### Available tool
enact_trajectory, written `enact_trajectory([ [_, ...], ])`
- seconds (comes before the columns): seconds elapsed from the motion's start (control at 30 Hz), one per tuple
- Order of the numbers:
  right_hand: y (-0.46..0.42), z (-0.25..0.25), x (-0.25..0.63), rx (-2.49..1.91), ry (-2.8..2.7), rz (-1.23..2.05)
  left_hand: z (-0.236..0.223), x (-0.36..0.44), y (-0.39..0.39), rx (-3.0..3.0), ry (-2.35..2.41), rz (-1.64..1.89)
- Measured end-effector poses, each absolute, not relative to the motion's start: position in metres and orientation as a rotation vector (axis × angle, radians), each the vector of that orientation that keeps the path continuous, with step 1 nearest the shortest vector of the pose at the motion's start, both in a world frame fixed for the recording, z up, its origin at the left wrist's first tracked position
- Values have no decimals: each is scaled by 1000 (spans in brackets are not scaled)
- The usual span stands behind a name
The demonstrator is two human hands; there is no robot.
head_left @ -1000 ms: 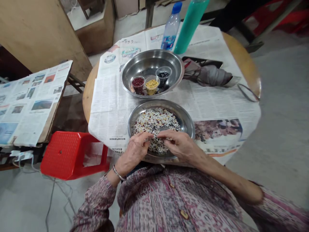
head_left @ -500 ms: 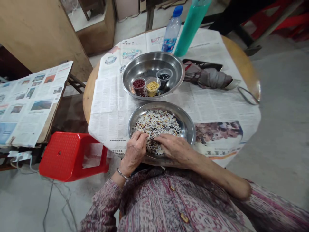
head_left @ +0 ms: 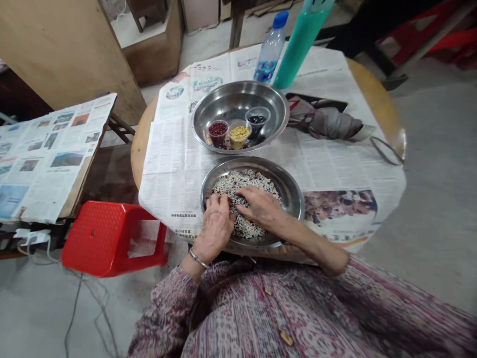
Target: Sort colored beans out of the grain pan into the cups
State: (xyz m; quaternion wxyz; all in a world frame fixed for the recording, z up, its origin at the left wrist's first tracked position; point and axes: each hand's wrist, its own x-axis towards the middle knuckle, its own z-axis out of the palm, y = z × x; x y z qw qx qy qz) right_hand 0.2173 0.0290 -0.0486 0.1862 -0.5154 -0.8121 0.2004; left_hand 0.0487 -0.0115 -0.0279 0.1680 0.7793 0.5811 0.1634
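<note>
Left hand (head_left: pixel 216 221) and right hand (head_left: pixel 259 208) of mine, both half-curled, work over mixed grains (head_left: pixel 244 180) in nearer steel basin (head_left: pixel 293 200) on surface (head_left: pixel 386 102); whether either pinches anything, cannot tell. Grains look light, hard, likely slippery; best pinched singly from top.

Covered, cropped and too small to tell

The left hand (head_left: pixel 216 223) hides part of the rim of the near bowl (head_left: pixel 295 199), and the right hand (head_left: pixel 264 208) covers some of the grains (head_left: pixel 249 230). Whether either hand pinches anything cannot be told; many single grains are too small to make out. The green bottle (head_left: pixel 302 47) is cut off at the top edge. A dark flat thing (head_left: pixel 340 105) is partly hidden by the umbrella (head_left: pixel 330 122). The small print on the newspaper (head_left: pixel 164 164) is unreadable.
</note>
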Motion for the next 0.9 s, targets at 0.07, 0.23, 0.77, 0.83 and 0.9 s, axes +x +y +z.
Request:
enact_trajectory([
  [0.07, 32, -51, 210, -1468, -2274, 608, -34, 52, -8, 2196, 1612, 489],
  [0.23, 47, -40, 212, -1549, -2075, 975, -40, 55, 8, 2050, 1649, 533],
  [0.77, 73, -30, 227, -1639, -2300, 361, -28, 43, 28, 2238, 1634, 651],
  [0.83, 67, -35, 234, -1610, -2325, 315, -28, 48, 30, 2258, 1656, 582],
  [0.9, 61, -39, 236, -1558, -2341, 316, -30, 55, 35, 2264, 1681, 517],
])
